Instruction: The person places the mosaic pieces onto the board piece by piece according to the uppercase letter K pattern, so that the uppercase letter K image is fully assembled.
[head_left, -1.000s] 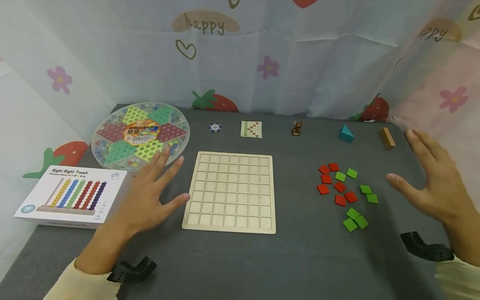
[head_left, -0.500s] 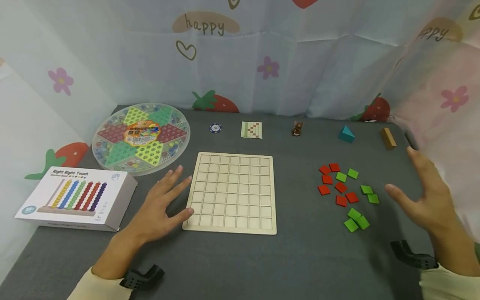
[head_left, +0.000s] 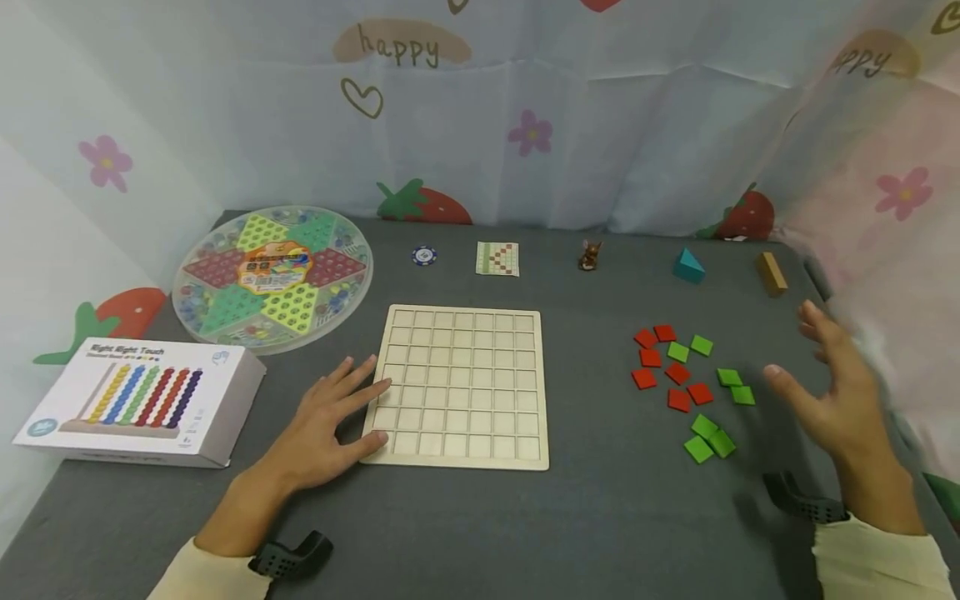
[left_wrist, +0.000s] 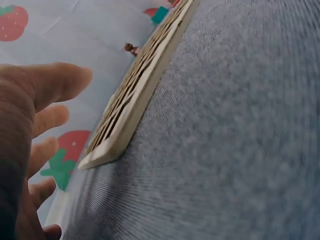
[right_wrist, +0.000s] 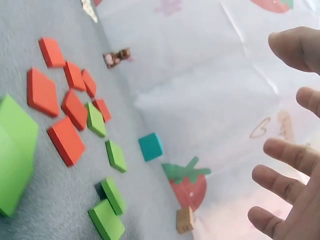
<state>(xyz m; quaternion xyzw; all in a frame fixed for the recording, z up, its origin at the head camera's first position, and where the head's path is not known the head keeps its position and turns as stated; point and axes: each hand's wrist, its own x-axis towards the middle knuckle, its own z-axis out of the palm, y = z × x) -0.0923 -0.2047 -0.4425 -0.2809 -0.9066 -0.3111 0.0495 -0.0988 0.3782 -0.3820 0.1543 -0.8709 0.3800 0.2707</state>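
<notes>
A pale wooden grid board (head_left: 459, 387) lies flat on the dark grey table. My left hand (head_left: 322, 433) spreads over its left edge, thumb and index fingertip overlapping the rim in the head view; in the left wrist view the fingers (left_wrist: 60, 85) are apart from the board (left_wrist: 135, 95). To the right lie several red square tiles (head_left: 678, 400) and several green square tiles (head_left: 703, 426). Beyond them my right hand (head_left: 840, 400) hovers with relaxed fingers and holds nothing. The right wrist view shows its fingers (right_wrist: 280, 185) in the air, with the red tiles (right_wrist: 66, 141) off to the left.
Along the back stand a poker chip (head_left: 424, 255), a small pattern card (head_left: 497, 259), a brown animal figurine (head_left: 589, 255), a teal triangular block (head_left: 688, 266) and a wooden block (head_left: 771, 274). A round Chinese checkers set (head_left: 273, 279) and a white bead-toy box (head_left: 138, 400) sit left.
My left hand has moved right and down onto the board's left edge. The right hand has come lower and a little left, towards the tiles. The tiles and board lie as before.
</notes>
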